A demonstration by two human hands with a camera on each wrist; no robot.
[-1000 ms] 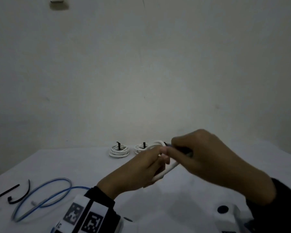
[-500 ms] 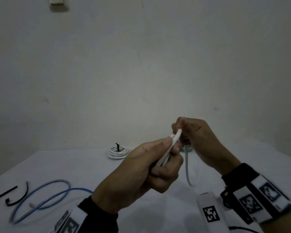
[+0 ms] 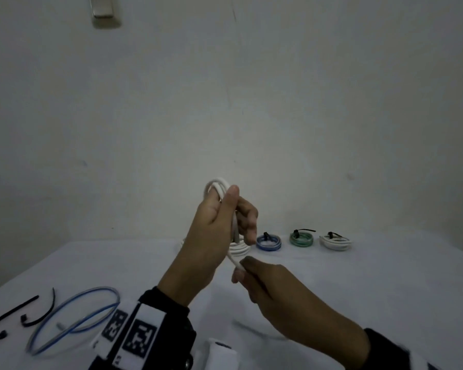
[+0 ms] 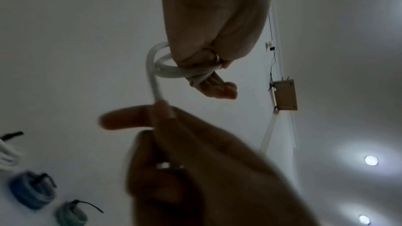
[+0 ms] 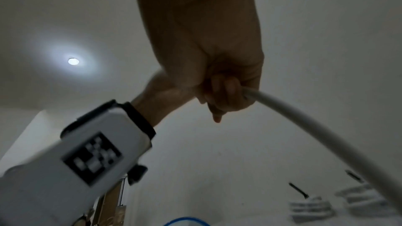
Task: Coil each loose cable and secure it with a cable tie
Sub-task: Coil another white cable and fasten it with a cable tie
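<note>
A white cable [image 3: 219, 185] is wound in loops around the fingers of my raised left hand [image 3: 237, 209], thumb pressed on the strands. In the left wrist view the loops [image 4: 172, 70] circle the curled fingers of the left hand [image 4: 208, 68]. Below it, my right hand [image 3: 242, 268] pinches the cable's free run, which rises to the coil. The right wrist view shows the right hand [image 5: 226, 95] gripping the cable [image 5: 304, 123], which curves down to the right. The right hand [image 4: 161, 112] is blurred in the left wrist view.
On the white table [image 3: 358, 289] stand tied coils at the back: blue [image 3: 269, 243], green [image 3: 301, 239] and white [image 3: 336, 243]. Another white coil [image 3: 237, 249] is partly hidden behind my left hand. A loose blue cable [image 3: 75, 316] and black cable ties [image 3: 11, 313] lie front left.
My left hand has risen, and loops of white cable now stand above its fingers. My right hand has dropped from above the left hand to below it, still holding the cable.
</note>
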